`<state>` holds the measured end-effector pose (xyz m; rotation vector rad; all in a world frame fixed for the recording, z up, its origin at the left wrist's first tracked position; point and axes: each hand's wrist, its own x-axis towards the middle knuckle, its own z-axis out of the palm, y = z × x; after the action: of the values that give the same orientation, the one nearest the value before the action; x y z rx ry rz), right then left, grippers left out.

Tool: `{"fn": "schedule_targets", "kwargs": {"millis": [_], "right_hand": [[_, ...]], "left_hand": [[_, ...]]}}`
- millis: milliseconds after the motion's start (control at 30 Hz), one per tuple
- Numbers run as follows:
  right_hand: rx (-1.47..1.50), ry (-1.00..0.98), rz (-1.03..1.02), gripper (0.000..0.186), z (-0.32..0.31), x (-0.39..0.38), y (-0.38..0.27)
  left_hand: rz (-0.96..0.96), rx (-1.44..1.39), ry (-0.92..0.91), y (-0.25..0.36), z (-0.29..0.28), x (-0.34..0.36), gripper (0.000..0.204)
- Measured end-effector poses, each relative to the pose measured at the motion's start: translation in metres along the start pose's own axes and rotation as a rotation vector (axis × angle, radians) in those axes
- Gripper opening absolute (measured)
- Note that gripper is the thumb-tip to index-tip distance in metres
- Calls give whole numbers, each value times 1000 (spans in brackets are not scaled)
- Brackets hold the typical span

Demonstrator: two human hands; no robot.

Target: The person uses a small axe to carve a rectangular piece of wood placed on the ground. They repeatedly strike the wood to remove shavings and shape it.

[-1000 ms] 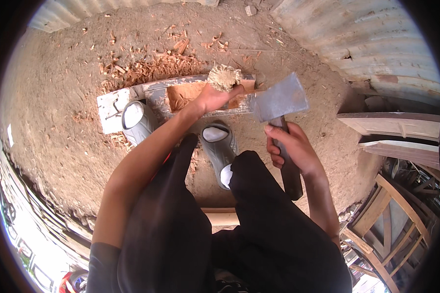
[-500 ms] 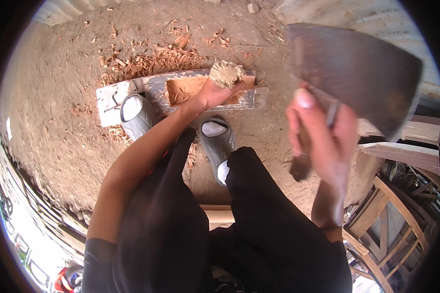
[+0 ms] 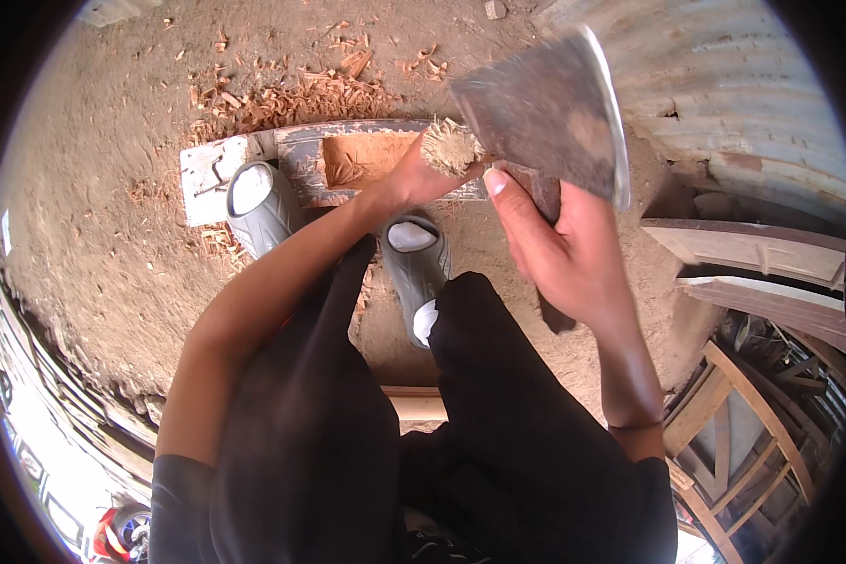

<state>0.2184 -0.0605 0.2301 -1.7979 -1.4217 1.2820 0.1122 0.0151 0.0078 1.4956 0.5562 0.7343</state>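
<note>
My left hand [image 3: 414, 180] is closed round a chisel [image 3: 450, 148], its wooden handle end splayed and frayed toward me. The hand hides the chisel's blade. Under it lies a curved wooden piece [image 3: 299, 171] with flaking grey and white paint and a rectangular recess [image 3: 365, 158] cut into bare orange-brown wood. Gripped in my right hand [image 3: 569, 249] is a hatchet [image 3: 547, 113] with a broad dark blade, its flat side beside the chisel's frayed end. Whether the two touch I cannot tell.
My shod left foot [image 3: 261, 211] rests against the wooden piece; the right foot [image 3: 415, 268] stands just nearer. Shavings [image 3: 320, 101] are heaped beyond. A corrugated metal sheet [image 3: 733, 122], curved boards [image 3: 752, 249] and a wooden frame [image 3: 743, 442] stand at the right.
My right hand has swung the hatchet left, from the far right to close beside the chisel. My left hand keeps its grip on the chisel, slightly farther right in view.
</note>
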Motion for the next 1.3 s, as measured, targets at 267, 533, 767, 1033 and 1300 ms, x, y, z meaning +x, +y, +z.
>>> {"fn": "schedule_targets", "kwargs": {"millis": [267, 533, 767, 1033, 1300], "right_hand": [[-114, -49, 67, 21, -7, 7, 22], [-333, -49, 122, 27, 7, 3, 50], [73, 98, 18, 23, 18, -4, 19], [-36, -148, 138, 24, 11, -13, 75], [317, -198, 460, 26, 2, -35, 47]], "left_hand": [[172, 212, 12, -25, -1, -1, 37], [73, -63, -34, -2, 4, 0, 43], [-22, -129, -15, -29, -3, -14, 46], [188, 93, -232, -32, 11, -18, 30], [507, 411, -298, -45, 54, -63, 21]]}}
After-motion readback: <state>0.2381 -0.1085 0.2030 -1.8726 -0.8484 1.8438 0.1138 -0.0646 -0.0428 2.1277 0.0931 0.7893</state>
